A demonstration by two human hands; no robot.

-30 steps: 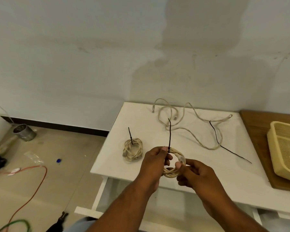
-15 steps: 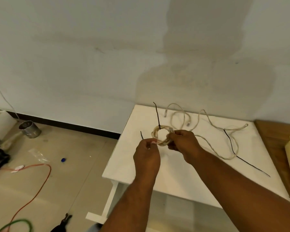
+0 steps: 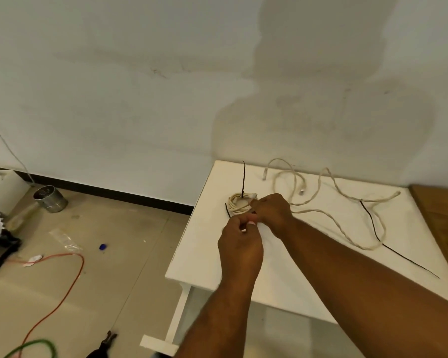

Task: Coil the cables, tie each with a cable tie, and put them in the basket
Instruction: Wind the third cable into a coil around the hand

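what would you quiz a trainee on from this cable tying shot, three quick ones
1. True or false: on the white table, the loose cable tie lies across the uncoiled cable.
2. Where does the metal can stand? A) on the table B) on the floor C) on a chair
3. Fill in: the black tie in the coiled cable at the right hand sticks ___.
Key: 1 true; 2 B; 3 up.
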